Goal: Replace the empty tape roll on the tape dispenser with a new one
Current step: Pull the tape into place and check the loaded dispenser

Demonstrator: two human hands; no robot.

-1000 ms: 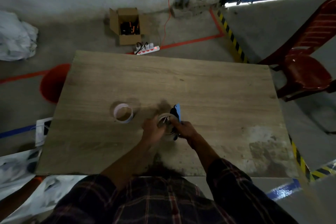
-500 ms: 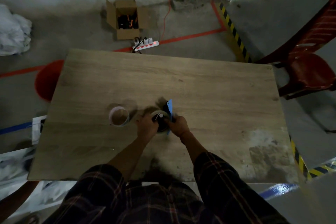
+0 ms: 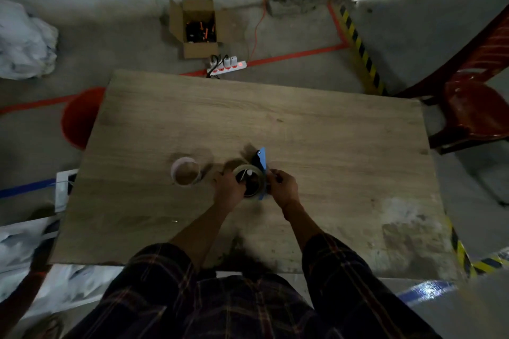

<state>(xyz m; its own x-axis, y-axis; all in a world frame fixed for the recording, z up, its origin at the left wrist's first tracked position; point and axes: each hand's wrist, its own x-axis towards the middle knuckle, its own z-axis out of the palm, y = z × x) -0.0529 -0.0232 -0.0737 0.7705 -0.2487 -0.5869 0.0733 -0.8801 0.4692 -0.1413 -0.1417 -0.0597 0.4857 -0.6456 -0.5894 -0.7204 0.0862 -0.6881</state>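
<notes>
A blue and black tape dispenser (image 3: 261, 162) stands near the middle of the wooden table (image 3: 303, 129). A clear tape roll (image 3: 252, 181) sits against its left side, on the dispenser's hub as far as I can tell. My left hand (image 3: 228, 191) grips the roll's left rim. My right hand (image 3: 283, 187) holds the dispenser's body from the right. A second ring, pale and thin-walled, the empty tape core (image 3: 186, 171), lies on the table to the left, apart from both hands.
A red plastic chair (image 3: 473, 107) stands at the right of the table, a red bucket (image 3: 78, 118) at its left edge. An open cardboard box (image 3: 197, 26) and a power strip (image 3: 226, 63) lie on the floor beyond. White bags (image 3: 24, 41) lie far left.
The view has shifted slightly. Both hands stay on the roll and dispenser, with the roll turned a little more open-face toward me.
</notes>
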